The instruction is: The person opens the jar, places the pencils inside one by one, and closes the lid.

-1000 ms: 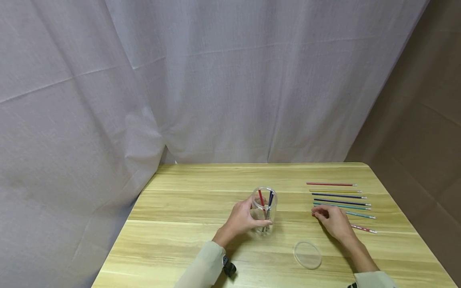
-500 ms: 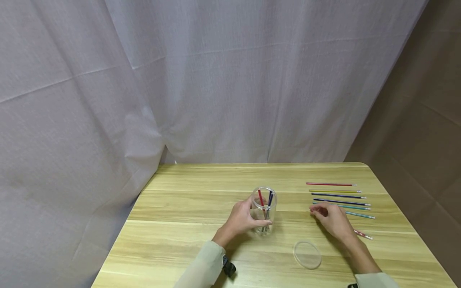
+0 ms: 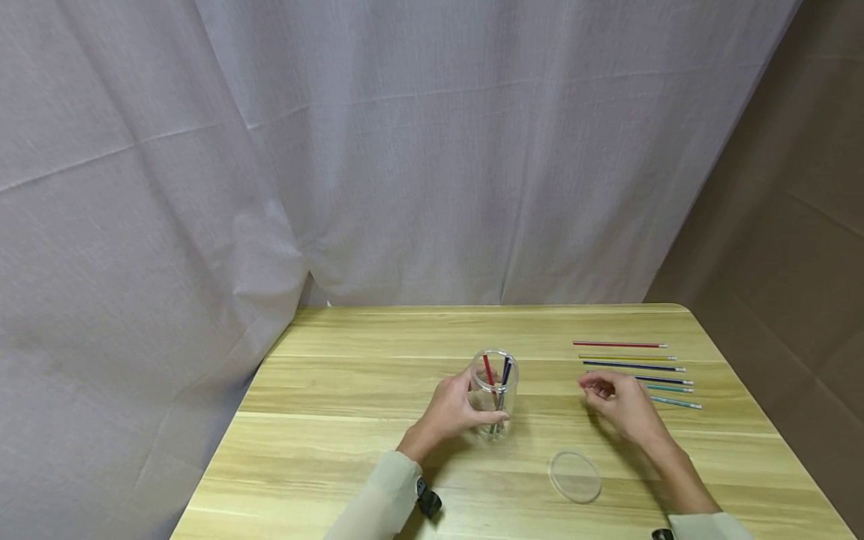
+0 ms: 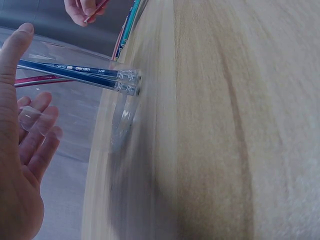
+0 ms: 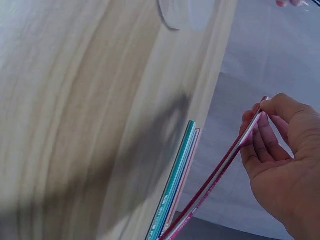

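My left hand [image 3: 448,409] grips a clear jar [image 3: 511,401] that stands upright on the table, thumb in front and fingers behind. Inside lean a red pencil [image 3: 489,369] and two dark blue pencils [image 4: 85,75], with the eraser ends down at the bottom. Off to the right, my right hand [image 3: 628,409] pinches another red pencil [image 5: 215,170] near one end, between thumb and fingertips. That pencil slants above the table in the right wrist view; the hand hides most of it from the head view.
Beyond the right hand lies a row of pencils: red [image 3: 617,344], yellow [image 3: 628,358], dark blue [image 3: 634,367] and teal [image 3: 678,403], several in all. A clear round lid [image 3: 575,477] rests on the wooden table [image 3: 378,360] between the forearms. Grey curtain [image 3: 432,187] hangs behind.
My right hand has lifted the red pencil off the table and risen slightly; its eraser end no longer shows beside the wrist. The left hand and jar have stayed put.
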A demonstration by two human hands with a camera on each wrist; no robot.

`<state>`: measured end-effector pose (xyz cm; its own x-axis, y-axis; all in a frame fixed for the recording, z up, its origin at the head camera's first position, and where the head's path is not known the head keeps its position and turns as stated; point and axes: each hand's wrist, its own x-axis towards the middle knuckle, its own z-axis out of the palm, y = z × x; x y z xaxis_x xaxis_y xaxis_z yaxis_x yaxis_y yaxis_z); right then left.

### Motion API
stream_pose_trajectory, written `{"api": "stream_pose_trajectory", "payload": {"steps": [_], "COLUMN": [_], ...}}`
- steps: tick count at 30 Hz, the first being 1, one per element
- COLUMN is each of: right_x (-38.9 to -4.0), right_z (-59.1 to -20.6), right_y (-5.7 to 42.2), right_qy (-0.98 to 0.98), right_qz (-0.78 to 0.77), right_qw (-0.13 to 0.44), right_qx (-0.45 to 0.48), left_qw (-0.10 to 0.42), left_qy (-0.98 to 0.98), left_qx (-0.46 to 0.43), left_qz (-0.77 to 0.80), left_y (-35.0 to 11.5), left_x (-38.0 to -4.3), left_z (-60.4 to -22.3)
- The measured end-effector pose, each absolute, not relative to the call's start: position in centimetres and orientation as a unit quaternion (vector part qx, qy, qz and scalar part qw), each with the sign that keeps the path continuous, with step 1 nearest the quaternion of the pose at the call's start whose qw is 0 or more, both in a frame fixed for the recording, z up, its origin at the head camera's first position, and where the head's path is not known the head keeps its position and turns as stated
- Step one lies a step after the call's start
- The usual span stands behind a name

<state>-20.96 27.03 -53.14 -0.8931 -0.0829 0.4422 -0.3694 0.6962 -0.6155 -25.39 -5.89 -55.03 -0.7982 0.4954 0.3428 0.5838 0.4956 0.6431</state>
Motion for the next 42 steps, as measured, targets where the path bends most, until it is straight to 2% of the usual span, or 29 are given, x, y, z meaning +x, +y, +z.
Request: {"api": "stream_pose_trajectory", "payload": {"steps": [42], "right_x": [-18.5], "right_z": [-46.6], "right_y": [25.1], "right_qy": [-0.879], "right_qz": [0.338], "right_qw": [0.287], "right_qx": [0.177], "left_qw": [0.063], "left_qy": [-0.862], "left_qx": [-0.312], "left_qz": [-0.395], "left_y": [-5.8], "left_x": [-25.5], "left_z": [-55.2]}}
